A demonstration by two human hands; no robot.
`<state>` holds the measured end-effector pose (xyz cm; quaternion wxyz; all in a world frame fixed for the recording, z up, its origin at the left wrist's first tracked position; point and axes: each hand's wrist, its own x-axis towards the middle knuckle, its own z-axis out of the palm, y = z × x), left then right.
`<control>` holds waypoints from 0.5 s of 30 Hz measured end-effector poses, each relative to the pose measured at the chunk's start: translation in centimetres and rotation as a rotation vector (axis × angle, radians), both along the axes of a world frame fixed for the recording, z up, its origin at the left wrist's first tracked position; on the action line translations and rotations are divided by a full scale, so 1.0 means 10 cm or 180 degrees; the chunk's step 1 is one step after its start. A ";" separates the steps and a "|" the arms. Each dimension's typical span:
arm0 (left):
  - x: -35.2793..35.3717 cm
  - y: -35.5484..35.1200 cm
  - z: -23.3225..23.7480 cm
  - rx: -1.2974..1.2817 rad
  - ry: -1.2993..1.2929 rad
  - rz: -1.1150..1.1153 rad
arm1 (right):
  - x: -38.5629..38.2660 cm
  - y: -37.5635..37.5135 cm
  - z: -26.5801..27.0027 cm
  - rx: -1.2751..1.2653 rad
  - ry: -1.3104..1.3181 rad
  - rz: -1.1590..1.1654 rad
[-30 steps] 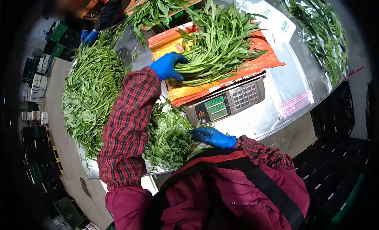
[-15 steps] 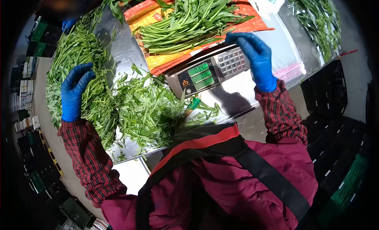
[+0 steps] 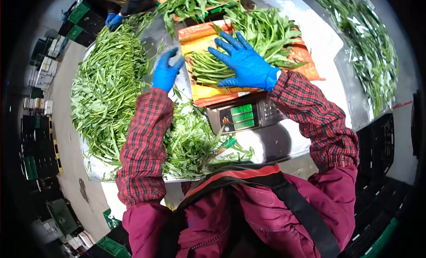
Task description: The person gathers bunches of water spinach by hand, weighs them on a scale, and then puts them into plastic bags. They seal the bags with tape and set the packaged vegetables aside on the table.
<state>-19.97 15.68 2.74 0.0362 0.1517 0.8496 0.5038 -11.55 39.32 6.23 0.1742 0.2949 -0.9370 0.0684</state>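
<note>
Blue gloves cover both hands. My right hand [image 3: 249, 65], fingers spread, lies over a bunch of long-stemmed greens [image 3: 208, 68]. The bunch rests on an orange and yellow sheet [image 3: 205, 91] on top of a digital scale [image 3: 222, 118] with lit green displays. My left hand [image 3: 166, 72] is just left of the sheet, fingers bent with a gap between thumb and fingers, nothing visible in it. Left of it spreads a large pile of greens [image 3: 108, 89]. Loose leaves [image 3: 188, 142] lie below, in front of the scale, beside a green-handled tool [image 3: 228, 143].
A co-worker's gloved hands [image 3: 114, 21] are at the far end of the left pile. More greens in clear plastic [image 3: 364, 49] lie at the right of the table. Black and green crates [image 3: 77, 21] stand at the upper left, dark crates [image 3: 372, 134] at the right.
My right hand has moved left from the scale's right side onto the bunch, its fingers now spread. My left hand has moved right toward the sheet. The view has shifted.
</note>
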 end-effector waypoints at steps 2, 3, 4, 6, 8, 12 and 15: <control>-0.12 0.15 -0.27 -0.0416 0.0360 -0.0173 | -0.14 0.00 -0.10 0.0160 -0.0086 -0.0002; -0.18 0.19 -0.41 -0.0342 0.0601 -0.0278 | -0.20 0.02 -0.18 0.0341 -0.0040 -0.0115; -0.23 0.23 -0.44 -0.0675 0.0525 -0.0265 | -0.23 0.04 -0.27 0.0383 -0.0214 -0.0150; -0.25 0.30 -0.35 -0.0240 -0.0467 0.0058 | -0.25 0.08 -0.53 0.0468 -0.0364 -0.0119; -0.25 0.32 -0.28 0.0141 -0.0818 0.0266 | -0.20 0.08 -0.52 0.0403 -0.0485 -0.0107; -0.28 0.25 -0.30 0.1224 -0.1503 0.0550 | -0.19 0.07 -0.56 0.0207 -0.0357 -0.0074; -0.25 0.16 -0.37 0.2183 -0.1601 0.0974 | -0.19 0.09 -0.58 0.0102 -0.0238 -0.0057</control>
